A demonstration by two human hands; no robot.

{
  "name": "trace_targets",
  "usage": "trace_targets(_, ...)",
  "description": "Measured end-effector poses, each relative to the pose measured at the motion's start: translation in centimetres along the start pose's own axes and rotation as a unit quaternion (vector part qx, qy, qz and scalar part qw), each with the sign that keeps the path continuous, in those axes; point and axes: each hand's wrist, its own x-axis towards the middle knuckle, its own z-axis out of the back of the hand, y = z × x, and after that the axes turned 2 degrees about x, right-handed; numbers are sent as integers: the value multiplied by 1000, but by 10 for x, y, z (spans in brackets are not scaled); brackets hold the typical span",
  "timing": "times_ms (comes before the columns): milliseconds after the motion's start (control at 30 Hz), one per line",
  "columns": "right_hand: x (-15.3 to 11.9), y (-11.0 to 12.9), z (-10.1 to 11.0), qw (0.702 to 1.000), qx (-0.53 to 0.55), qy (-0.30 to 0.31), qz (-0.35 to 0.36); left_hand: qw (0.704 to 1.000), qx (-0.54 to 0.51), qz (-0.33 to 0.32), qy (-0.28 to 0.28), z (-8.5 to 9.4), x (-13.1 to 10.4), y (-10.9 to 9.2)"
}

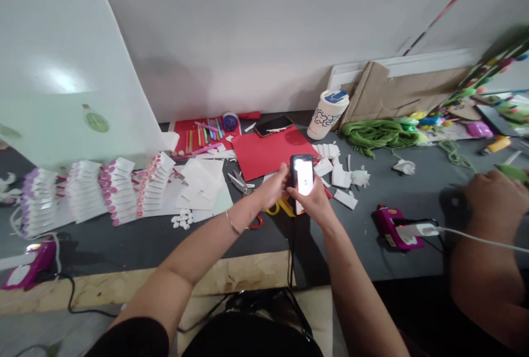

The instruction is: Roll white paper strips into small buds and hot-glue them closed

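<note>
A lit smartphone (305, 178) in a dark case stands tilted up over the table. My right hand (316, 200) wraps its lower right side, thumb across the front. Against its left edge rest the curled fingers of my left hand (273, 187); their tips are partly hidden. Below my hands lie yellow-handled scissors (285, 206) and a red handle loop (257, 222). Grey-bladed scissors (239, 182) are left of my left hand. Behind the phone is a red sheet (268, 150), with white paper scraps (341, 172) to its right.
Rows of pink and purple-edged white strips (119, 191) lie left. A paper cup (328, 114), green yarn (376, 134) and cardboard (380, 92) stand behind. Purple power strips (397, 227) (31, 266) sit either side. Another person's hand (496, 194) is at right.
</note>
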Motion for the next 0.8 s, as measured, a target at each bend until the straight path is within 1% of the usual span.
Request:
trace_targets(33,8,-1,2,1000,-26,-9,1,991,124,-30,-37,14,18,-16)
trace_targets(67,18,-3,3,998,-60,-21,4,954,267,-79,-110,29,37,-33)
trace_targets(100,28,-5,5,995,-98,-34,12,929,320,-102,-154,43,57,-50)
trace_targets(133,38,-7,5,989,-138,-46,27,911,351,-115,-180,56,76,-67)
trace_targets(200,60,-11,4,974,-206,-66,65,879,413,-134,-196,75,111,-92)
trace_targets(233,70,-12,2,967,-231,-72,77,865,442,-138,-192,81,126,-100)
trace_targets(300,88,-14,-2,958,-266,-73,76,840,494,-134,-180,88,147,-106)
trace_targets(367,103,-15,-8,954,-284,-71,63,816,540,-123,-166,92,159,-104)
trace_targets(433,114,-15,-15,952,-292,-70,56,791,578,-119,-158,93,163,-101)
trace_targets(500,122,-13,-22,949,-302,-80,45,769,606,-126,-160,93,162,-101)
trace_targets(600,132,-9,-30,940,-326,-98,22,733,638,-144,-187,89,154,-108)
trace_targets(667,140,-6,-35,943,-317,-100,23,710,652,-162,-210,89,145,-116)
trace_targets(700,144,-4,-37,948,-302,-98,27,709,646,-173,-224,90,139,-120)
trace_targets(733,148,-2,-39,954,-284,-94,30,716,632,-181,-236,93,131,-124)
trace_targets(800,151,4,-42,963,-251,-86,37,749,573,-191,-272,98,110,-128)
